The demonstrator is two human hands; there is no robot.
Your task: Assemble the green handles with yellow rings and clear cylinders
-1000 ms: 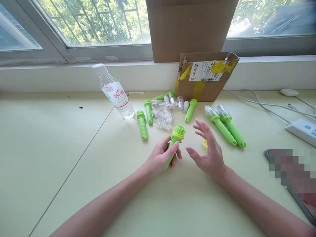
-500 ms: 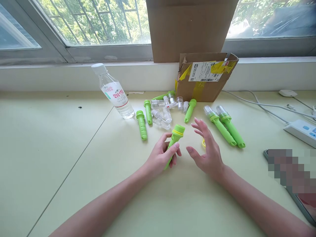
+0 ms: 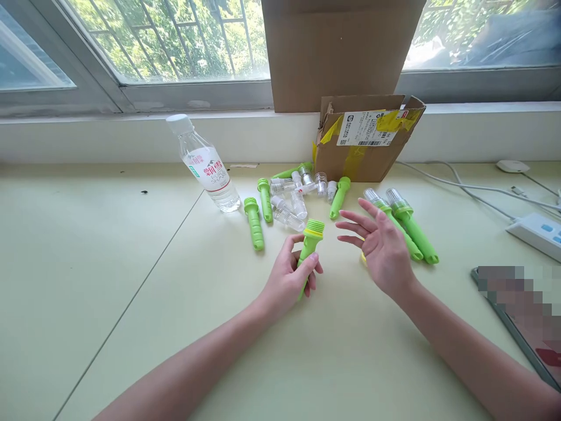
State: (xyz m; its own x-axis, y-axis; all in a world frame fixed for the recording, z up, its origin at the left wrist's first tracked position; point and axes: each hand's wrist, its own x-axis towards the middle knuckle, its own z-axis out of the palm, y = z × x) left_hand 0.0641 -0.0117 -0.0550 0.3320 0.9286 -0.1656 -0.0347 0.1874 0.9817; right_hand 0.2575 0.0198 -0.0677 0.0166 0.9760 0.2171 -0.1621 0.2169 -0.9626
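Observation:
My left hand (image 3: 291,272) is wrapped round a green plastic handle (image 3: 312,234) with a threaded top and a yellow ring below the thread; it tilts slightly right. To its right, my right hand (image 3: 385,248) is raised, palm turned and fingers spread, holding nothing. A yellow ring (image 3: 363,259) lies on the table, mostly hidden behind that hand. Behind my right hand are two green handles with clear caps (image 3: 412,225), one partly covered. Beyond my left hand lie several loose green handles (image 3: 254,225) and several clear plastic tubes and caps (image 3: 289,213).
A water bottle (image 3: 210,169) stands at the back left. An open cardboard box (image 3: 359,158) sits against the wall. On the right are a power strip (image 3: 534,233), white cables (image 3: 464,186) and a phone (image 3: 504,313) with a blurred screen.
My right hand has moved a little right and turned its palm more into view, covering more of the yellow ring. My left hand still holds the green handle, now slightly more upright.

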